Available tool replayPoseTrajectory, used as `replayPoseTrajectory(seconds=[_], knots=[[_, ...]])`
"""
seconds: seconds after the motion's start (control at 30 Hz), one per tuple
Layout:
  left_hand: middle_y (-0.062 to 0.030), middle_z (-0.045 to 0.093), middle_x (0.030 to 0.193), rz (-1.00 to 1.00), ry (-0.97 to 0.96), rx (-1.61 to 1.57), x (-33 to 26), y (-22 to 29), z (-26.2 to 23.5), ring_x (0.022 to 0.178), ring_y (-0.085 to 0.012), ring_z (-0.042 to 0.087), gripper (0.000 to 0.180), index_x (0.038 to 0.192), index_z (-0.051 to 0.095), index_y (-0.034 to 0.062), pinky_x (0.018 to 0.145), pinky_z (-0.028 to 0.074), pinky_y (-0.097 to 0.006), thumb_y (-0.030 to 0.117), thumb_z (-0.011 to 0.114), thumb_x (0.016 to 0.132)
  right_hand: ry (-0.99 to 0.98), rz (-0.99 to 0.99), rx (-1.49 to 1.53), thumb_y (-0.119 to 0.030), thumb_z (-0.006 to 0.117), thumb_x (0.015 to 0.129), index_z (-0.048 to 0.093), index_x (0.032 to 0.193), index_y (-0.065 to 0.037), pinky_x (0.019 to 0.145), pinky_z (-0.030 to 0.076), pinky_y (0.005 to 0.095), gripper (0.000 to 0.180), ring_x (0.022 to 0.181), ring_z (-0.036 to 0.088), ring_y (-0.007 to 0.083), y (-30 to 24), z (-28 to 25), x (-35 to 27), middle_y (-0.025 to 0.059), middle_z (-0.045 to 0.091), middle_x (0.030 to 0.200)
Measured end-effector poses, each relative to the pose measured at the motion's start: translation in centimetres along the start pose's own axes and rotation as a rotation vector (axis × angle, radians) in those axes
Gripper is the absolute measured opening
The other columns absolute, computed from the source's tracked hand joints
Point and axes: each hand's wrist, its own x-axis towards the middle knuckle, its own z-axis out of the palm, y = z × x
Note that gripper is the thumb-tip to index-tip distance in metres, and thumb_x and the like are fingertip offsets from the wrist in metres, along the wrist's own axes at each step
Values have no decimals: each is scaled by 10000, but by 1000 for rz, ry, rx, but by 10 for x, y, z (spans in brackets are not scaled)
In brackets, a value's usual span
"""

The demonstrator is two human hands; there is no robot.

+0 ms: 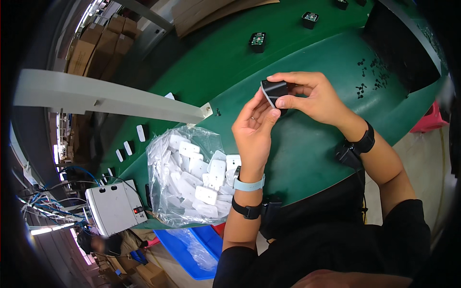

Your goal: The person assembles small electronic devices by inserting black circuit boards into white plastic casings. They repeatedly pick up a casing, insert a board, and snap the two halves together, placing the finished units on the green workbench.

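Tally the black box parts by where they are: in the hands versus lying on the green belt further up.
Black box held between left hand and right hand: 1
Black boxes in full view on the green belt: 2
Total: 3

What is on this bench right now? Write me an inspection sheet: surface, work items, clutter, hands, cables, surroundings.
Surface: green bench top, curved by the lens.
Work items: small black box-shaped part held above the bench by both hands; clear bag of white flat parts at the person's left.
Clutter: two more black units farther back; scattered small dark screws; white pieces in a row.
Hands: left hand supports the part from below; right hand pinches it with its fingers. Bands on both wrists.
Cables: bundle of blue and white wires at far left.
Surroundings: grey-white device, blue bin, cardboard boxes, pale overhead rail.
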Motion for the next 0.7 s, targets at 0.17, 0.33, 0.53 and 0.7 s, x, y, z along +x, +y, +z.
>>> replayPoseTrajectory(seconds=[0.17,0.33,0.53,0.7], knots=[[-142,634,1209,83,28,57,2,-6,-3,1049,-181,635,484,1318,580,-68,936,548,-302,-97,705,852,-38,40,110,11,739,860,623,1301,12,885,571,306,456,991,669,155,4,0,1,119,697,1136],[-109,643,1131,197,27,176,1,-6,-3,972,-157,627,493,1302,609,-46,906,530,-288,-95,726,826,-47,-26,105,12,745,852,622,1296,4,914,572,332,460,1053,660,183,10,-1,0,130,667,1192],[-121,640,1175,259,2,176,1,-6,-5,990,-167,626,477,1281,625,-34,905,524,-294,-94,728,819,-37,-122,-81,-8,779,821,631,1277,-15,927,570,340,480,1076,662,207,4,-1,-5,114,656,1217],[-145,625,1244,249,-26,53,0,-2,-4,1064,-199,630,469,1284,609,-40,944,528,-316,-111,706,831,-8,-354,-213,-24,801,797,647,1262,-22,904,576,335,490,1026,684,208,4,3,-4,124,681,1151]])
